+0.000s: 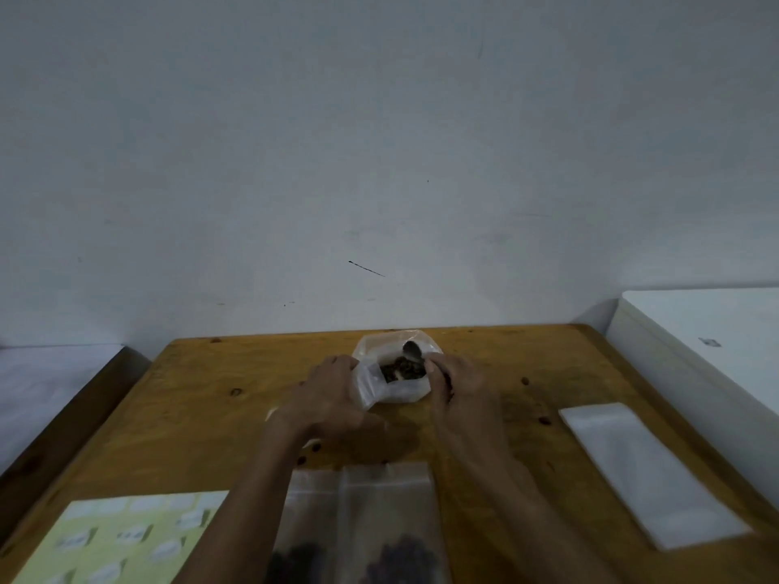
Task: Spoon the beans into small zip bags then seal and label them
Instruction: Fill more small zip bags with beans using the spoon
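Note:
A clear plastic bag (402, 392) of dark beans (400, 369) sits open near the table's far edge. My left hand (326, 394) grips the bag's left side. My right hand (459, 385) holds a metal spoon (412, 351) whose bowl pokes up over the beans. Two small zip bags (362, 520) with dark beans at their bottoms lie at the near edge between my forearms. A sheet of labels (126, 537) lies at the near left.
A stack of empty clear zip bags (649, 469) lies on the right of the wooden table (210, 415). A few loose beans (543, 420) dot the tabletop. A white surface (708, 343) stands at the right, a wall behind.

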`<act>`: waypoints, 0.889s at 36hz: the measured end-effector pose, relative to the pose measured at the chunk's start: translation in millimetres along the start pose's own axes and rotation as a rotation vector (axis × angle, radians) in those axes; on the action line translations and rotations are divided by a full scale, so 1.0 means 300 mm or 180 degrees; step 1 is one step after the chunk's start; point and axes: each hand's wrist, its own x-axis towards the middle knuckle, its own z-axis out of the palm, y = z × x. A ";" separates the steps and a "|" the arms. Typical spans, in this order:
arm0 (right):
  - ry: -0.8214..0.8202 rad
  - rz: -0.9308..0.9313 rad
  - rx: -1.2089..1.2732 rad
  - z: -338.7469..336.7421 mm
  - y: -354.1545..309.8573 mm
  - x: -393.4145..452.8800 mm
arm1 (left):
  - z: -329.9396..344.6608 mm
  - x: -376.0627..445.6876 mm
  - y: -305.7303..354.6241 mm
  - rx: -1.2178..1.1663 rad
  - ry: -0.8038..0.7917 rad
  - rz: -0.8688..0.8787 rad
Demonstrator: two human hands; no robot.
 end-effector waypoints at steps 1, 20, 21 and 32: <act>0.0005 -0.0261 -0.0258 -0.003 0.011 -0.010 | 0.003 0.001 -0.001 0.0025 0.0009 -0.0006; -0.0550 -0.0326 -0.0944 0.059 0.066 -0.080 | 0.027 -0.023 -0.003 0.0240 0.0290 0.0053; -0.0514 -0.0295 -0.0851 0.063 0.067 -0.084 | 0.026 -0.026 -0.003 0.0222 0.0291 0.0047; 0.0312 0.2430 0.2032 0.058 0.032 -0.072 | 0.036 -0.032 0.001 0.0141 0.0288 0.0039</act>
